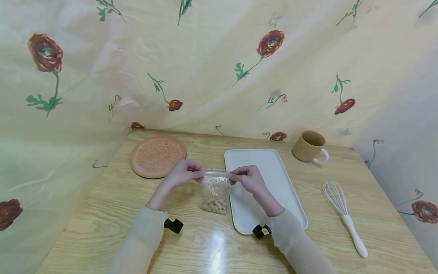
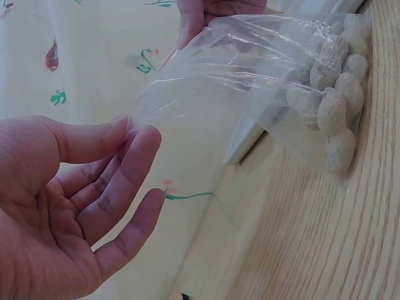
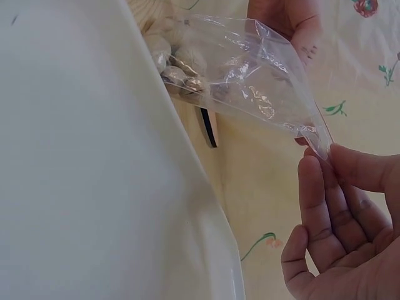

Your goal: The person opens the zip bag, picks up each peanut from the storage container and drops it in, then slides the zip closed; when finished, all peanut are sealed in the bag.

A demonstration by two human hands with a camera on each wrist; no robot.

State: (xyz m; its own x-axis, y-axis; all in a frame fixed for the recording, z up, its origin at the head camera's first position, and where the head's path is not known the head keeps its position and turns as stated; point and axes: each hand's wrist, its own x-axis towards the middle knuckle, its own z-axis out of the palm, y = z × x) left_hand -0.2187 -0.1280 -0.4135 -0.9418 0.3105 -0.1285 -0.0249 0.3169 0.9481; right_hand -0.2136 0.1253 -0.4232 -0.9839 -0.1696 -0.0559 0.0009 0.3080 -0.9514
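Note:
A clear zip bag (image 1: 216, 187) stands upright on the wooden table, its top edge stretched between both hands. Several unshelled peanuts (image 1: 215, 205) lie in its bottom. My left hand (image 1: 185, 172) pinches the left top corner between thumb and fingers. At the opposite corner, my right hand (image 1: 247, 177) pinches the bag's top edge in the same way. In the left wrist view the peanuts (image 2: 334, 94) press against the clear film, low over the wood grain. The right wrist view has the bag (image 3: 250, 81) beside the white tray's rim, with the right fingertips (image 3: 311, 172) at its seam.
A white rectangular tray (image 1: 270, 171) lies under the right forearm. Behind the left hand is a round orange patterned mat (image 1: 158, 155). A tan mug (image 1: 309, 146) with a white handle stands at the back right, and a white-handled whisk (image 1: 349, 224) lies at the right.

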